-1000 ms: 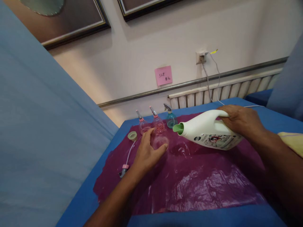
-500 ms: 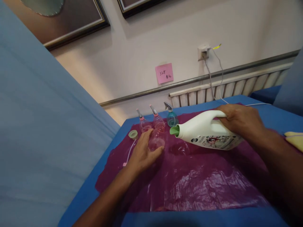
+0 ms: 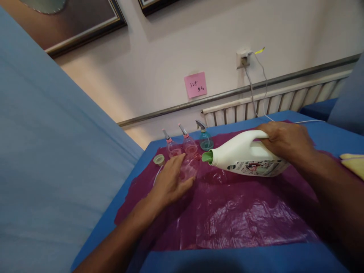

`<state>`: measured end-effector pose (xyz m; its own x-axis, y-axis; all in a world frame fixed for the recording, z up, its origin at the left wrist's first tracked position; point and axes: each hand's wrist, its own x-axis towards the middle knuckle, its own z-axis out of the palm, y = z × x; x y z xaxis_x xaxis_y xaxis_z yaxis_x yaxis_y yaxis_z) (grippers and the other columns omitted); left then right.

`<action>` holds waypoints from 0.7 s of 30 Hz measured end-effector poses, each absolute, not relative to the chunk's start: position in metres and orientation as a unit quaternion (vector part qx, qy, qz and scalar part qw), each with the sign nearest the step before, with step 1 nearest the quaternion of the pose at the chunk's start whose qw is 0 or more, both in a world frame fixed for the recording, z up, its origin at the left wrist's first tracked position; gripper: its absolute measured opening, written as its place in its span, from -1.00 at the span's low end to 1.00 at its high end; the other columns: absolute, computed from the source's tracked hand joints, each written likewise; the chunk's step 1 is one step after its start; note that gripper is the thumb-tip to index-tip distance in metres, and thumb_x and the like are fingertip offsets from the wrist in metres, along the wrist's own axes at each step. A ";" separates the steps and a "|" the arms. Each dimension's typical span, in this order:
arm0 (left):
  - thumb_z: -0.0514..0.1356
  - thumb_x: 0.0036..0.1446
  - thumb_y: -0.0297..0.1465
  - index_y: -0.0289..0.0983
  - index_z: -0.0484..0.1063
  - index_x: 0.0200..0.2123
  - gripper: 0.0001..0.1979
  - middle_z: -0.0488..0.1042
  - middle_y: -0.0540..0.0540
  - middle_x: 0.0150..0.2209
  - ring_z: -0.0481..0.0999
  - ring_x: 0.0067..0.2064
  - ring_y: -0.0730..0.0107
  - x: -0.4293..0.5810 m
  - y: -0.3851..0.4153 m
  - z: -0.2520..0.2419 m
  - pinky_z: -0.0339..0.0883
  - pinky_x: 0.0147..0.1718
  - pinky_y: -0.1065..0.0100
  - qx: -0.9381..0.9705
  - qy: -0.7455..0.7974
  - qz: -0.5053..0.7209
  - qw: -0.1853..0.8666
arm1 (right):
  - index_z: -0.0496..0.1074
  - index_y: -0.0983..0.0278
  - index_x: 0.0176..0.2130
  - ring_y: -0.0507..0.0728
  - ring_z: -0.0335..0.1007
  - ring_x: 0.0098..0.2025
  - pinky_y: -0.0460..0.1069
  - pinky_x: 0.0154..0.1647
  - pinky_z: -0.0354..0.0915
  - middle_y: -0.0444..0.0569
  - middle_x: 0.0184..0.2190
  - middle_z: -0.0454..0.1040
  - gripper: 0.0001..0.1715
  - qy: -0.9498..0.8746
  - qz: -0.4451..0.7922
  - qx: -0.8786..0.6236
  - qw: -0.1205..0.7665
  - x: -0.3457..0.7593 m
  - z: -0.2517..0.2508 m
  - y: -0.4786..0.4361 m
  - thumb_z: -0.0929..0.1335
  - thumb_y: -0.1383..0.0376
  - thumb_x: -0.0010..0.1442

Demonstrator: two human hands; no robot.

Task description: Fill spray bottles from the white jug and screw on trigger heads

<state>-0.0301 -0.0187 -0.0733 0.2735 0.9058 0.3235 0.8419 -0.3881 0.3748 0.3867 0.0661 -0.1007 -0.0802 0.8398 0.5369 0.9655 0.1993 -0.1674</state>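
Note:
My right hand (image 3: 287, 142) is closed round the handle of a white detergent jug (image 3: 239, 153) with a printed label. The jug lies nearly level in the air, its green pouring spout (image 3: 207, 157) facing left. My left hand (image 3: 172, 178) curves round a clear pinkish bottle (image 3: 188, 170) with no top on it. That bottle leans right, its open neck just beside the spout. I cannot make out any liquid flowing between them. By the left fingers lie a pale green cap (image 3: 158, 159) and a thin white tube (image 3: 157, 176), partly hidden by the hand.
Two clear spray bottles with pink collars (image 3: 173, 148) (image 3: 189, 144) and a teal spray bottle (image 3: 206, 140) stand behind. A purple plastic sheet (image 3: 241, 220) covers the blue table (image 3: 199, 261). A yellow cloth (image 3: 352, 163) lies right; a blue curtain (image 3: 57, 151) hangs left.
The clear bottle in my left hand has tipped to the right, bringing its neck closer to the jug's spout. My right hand keeps the jug at about the same tilt.

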 end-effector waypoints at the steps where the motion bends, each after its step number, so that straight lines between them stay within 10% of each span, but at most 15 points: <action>1: 0.46 0.19 -0.21 -0.09 0.41 0.47 -0.21 0.49 -0.31 0.44 0.46 0.46 -0.37 -0.032 -0.017 -0.073 0.38 0.44 -0.31 0.798 0.550 0.241 0.059 | 0.72 -0.02 -0.07 0.31 0.57 -0.24 0.08 -0.36 0.04 0.01 -0.18 0.71 -0.71 -0.725 -0.125 -0.626 0.260 0.387 -0.101 0.066 0.38 0.04 0.39; 21: 0.47 0.12 -0.23 -0.08 0.44 0.46 -0.17 0.47 -0.29 0.46 0.46 0.45 -0.37 -0.036 -0.008 -0.050 0.44 0.40 -0.23 0.839 0.526 0.139 0.003 | 0.71 -0.07 -0.06 0.40 0.63 -0.22 0.19 -0.27 0.36 0.03 -0.16 0.73 -0.68 -0.744 -0.125 -0.608 0.248 0.389 -0.104 0.072 0.34 0.03 0.40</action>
<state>-0.0360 -0.0080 -0.0504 0.4071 0.8840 0.2299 0.8823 -0.4457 0.1512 0.3895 0.0722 -0.1035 -0.1376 0.8428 0.5204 0.9663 0.2295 -0.1162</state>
